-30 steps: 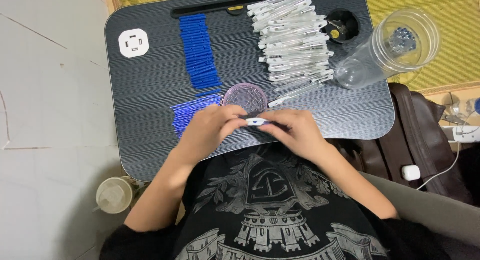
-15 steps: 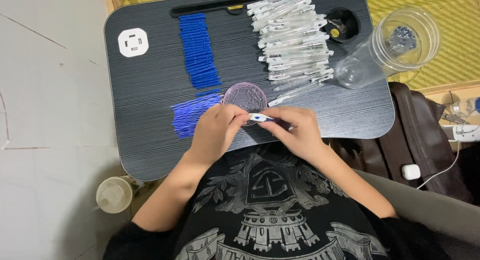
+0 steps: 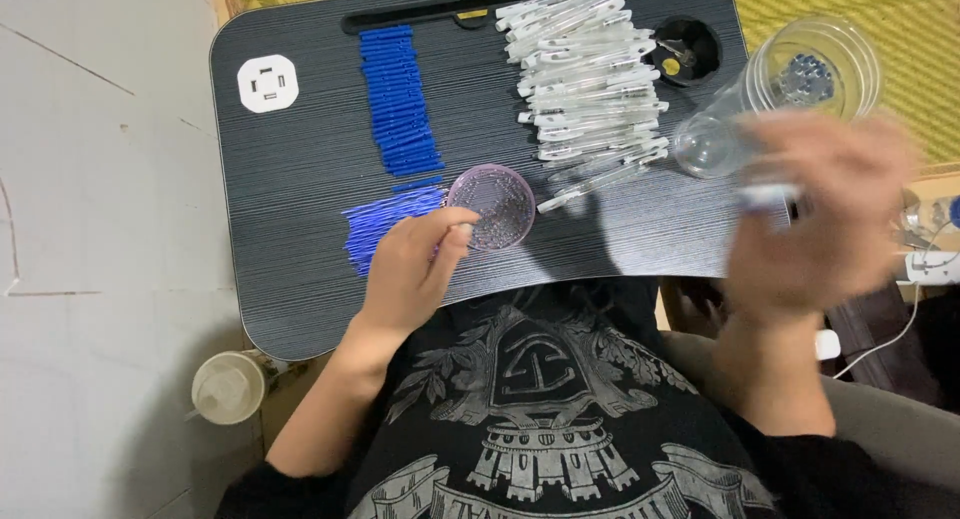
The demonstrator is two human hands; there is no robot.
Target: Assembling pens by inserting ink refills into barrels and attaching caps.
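My left hand (image 3: 415,264) rests on the black lap desk (image 3: 300,229), its fingertips at the rim of a small pink dish (image 3: 492,207) of tiny beads, beside a fan of blue refills (image 3: 385,224). Whether it pinches anything is hidden. My right hand (image 3: 825,214) is blurred, raised at the desk's right edge, closed on a white pen (image 3: 768,193) near a clear plastic jar (image 3: 790,89) lying on its side. A pile of clear pen barrels (image 3: 585,79) lies at the back middle, with a row of blue caps (image 3: 400,99) to its left.
A white square socket (image 3: 268,83) sits at the desk's back left. A round black recess (image 3: 684,51) holds small parts. A lidded cup (image 3: 228,387) stands on the floor at left. A power strip and white cable (image 3: 930,269) lie at right.
My hands were together over the dish, holding the pen. My right hand has swung right and up with the pen toward the jar. My left hand stayed by the dish.
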